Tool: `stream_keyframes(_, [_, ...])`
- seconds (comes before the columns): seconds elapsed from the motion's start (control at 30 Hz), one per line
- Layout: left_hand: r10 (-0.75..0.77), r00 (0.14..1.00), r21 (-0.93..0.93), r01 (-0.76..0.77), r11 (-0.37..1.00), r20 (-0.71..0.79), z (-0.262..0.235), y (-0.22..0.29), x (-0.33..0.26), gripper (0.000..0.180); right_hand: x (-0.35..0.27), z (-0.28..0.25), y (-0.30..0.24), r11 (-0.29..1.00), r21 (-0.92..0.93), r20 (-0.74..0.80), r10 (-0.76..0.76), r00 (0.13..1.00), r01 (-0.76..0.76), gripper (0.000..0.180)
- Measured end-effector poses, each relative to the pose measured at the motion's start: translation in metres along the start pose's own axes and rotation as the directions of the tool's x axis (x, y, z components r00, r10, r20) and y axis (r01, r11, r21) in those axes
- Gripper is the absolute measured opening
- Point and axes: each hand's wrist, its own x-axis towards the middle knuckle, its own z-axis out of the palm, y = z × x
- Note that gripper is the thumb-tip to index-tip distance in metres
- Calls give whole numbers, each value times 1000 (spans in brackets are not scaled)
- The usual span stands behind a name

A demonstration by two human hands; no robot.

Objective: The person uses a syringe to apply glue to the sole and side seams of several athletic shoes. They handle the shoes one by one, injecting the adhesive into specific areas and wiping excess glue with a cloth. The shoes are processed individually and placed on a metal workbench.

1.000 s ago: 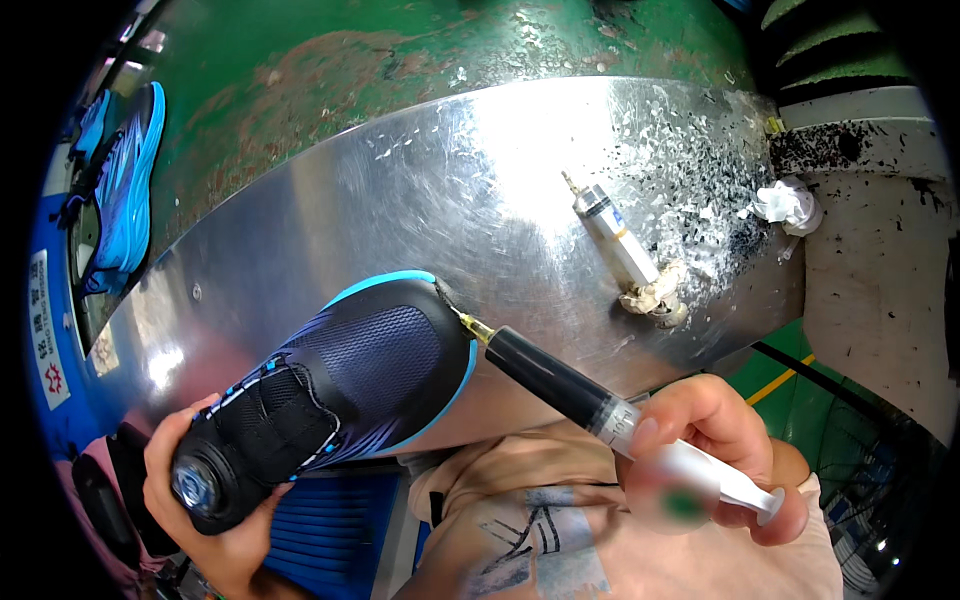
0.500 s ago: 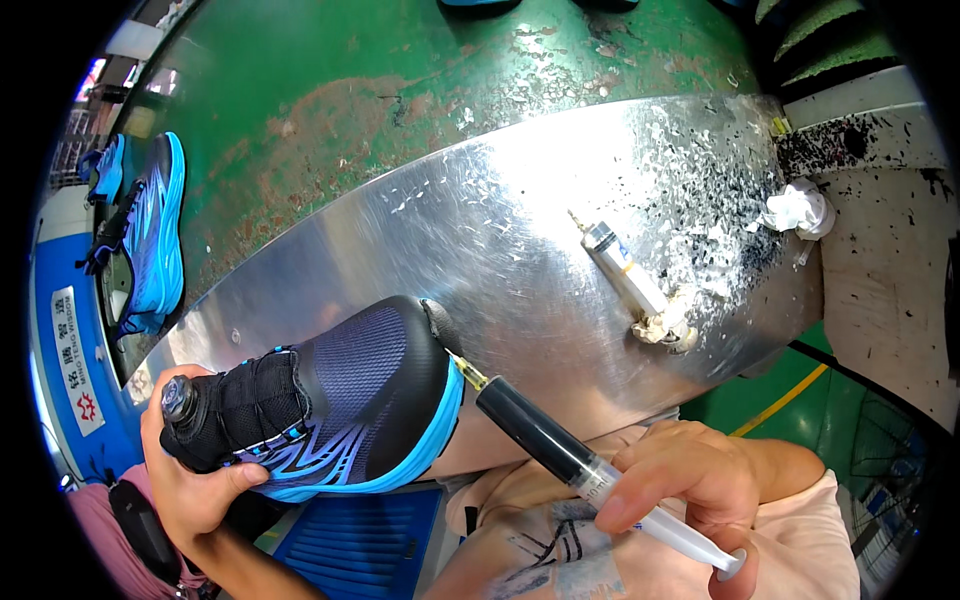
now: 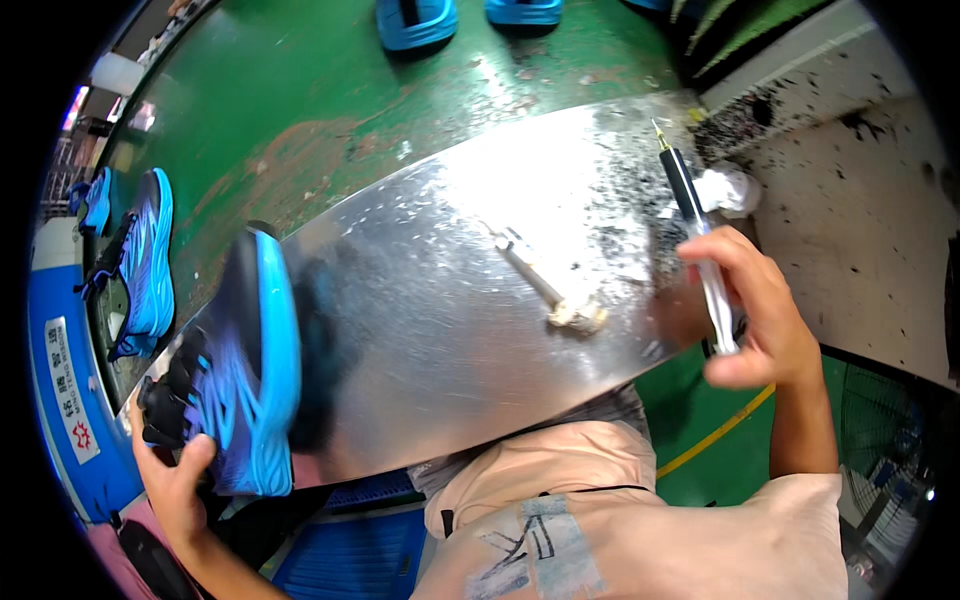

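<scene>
My left hand (image 3: 178,485) grips a blue and black running shoe (image 3: 272,370) at its ankle end, thumb on the near side. The shoe stands on edge with its toe pointing away and its bright blue sole side turned right. Over at the right, my right hand (image 3: 755,305) is wrapped round a syringe (image 3: 684,188) filled with dark fluid. Its thin needle points up and away, apart from the shoe. Between the hands, a second syringe (image 3: 527,264) lies on the shiny metal sheet (image 3: 400,370), its near end wrapped in crumpled, yellowish material.
Dark specks and flakes cover the sheet's right part, beside a crumpled white wad (image 3: 730,190). A stained pale panel (image 3: 840,220) borders the right side. More blue shoes stand at the left (image 3: 152,265) and far edge (image 3: 415,25) of the worn green surface (image 3: 300,100).
The right hand has carried the syringe away from the shoe's toe, up and to the right. The shoe has moved left and turned, its toe now pointing away. The view has shifted too.
</scene>
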Motion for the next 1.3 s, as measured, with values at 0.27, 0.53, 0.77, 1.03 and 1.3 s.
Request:
stream_keyframes(0.27, [104, 991, -50, -100, 994, 86, 42, 25, -45, 73, -7, -15, -20, 793, -603, -29, 94, 995, -92, 65])
stream_keyframes(0.53, [494, 610, 482, -792, 375, 619, 54, 111, 21, 103, 47, 48, -38, 896, -367, 313, -133, 940, 249, 52])
stream_keyframes(0.77, [762, 423, 186, -905, 383, 489, 87, 66, 18, 54, -19, 53, -49, 983, 141, 204, 90, 975, -120, 47])
stream_keyframes(1.03, [852, 515, 391, -807, 443, 96, 96, -5, -98, 13, -33, 55, -70, 917, 287, 204, 225, 953, -278, 59])
stream_keyframes(1.3, [800, 599, 334, -758, 560, 18, 105, -21, -122, 15, 124, 74, -192, 458, 869, 302, -195, 933, -185, 55])
